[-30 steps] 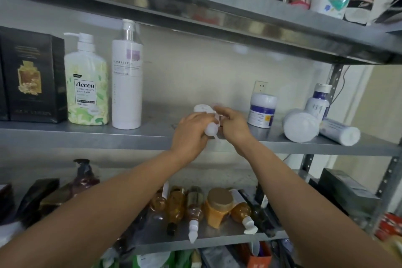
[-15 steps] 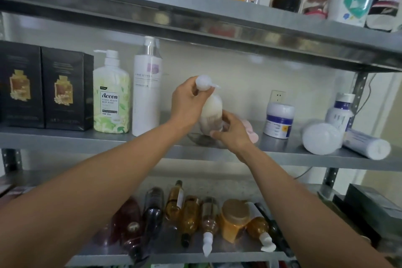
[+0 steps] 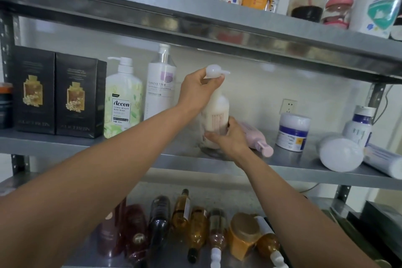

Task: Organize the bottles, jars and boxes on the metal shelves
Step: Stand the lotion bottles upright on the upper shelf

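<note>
At shelf (image 3: 87, 145), pump bottle (image 3: 217, 113), left grip (image 3: 195, 91) above, right grip (image 3: 231, 140) below

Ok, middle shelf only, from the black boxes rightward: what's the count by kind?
Black boxes: 2
Upright bottles: 4, namely the Accen bottle, Plant Letter bottle, held white bottle and blue-labelled bottle
Lying bottles: 3, namely the pink bottle and two white ones
Jars: 1, the white jar
Total: 10
</note>
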